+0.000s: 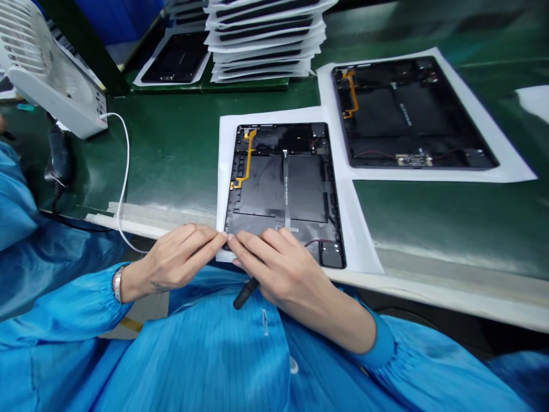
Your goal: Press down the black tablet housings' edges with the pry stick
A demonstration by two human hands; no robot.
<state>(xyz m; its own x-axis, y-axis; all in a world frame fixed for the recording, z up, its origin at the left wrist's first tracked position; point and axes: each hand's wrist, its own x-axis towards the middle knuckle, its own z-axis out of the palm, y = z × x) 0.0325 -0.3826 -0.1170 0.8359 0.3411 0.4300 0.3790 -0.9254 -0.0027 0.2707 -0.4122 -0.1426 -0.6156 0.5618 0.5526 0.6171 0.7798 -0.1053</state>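
Observation:
An opened black tablet housing (266,183) with an orange flex cable (249,160) lies on a white sheet (360,229) at the table's front edge. At the housing's near left corner, my left hand (180,257) presses its closed fingertips; anything between them is too small to see. My right hand (278,266) meets it at the same corner, fingers bent together, with a black-handled tool (246,293) sticking out below the palm.
A second opened housing (398,114) lies on a white sheet at the right. Behind are a stack of sheeted panels (266,40) and another panel (175,57). A white fan (60,74), its cable (127,154) and a dark corded device (59,157) are left, near a person's blue sleeve (17,200).

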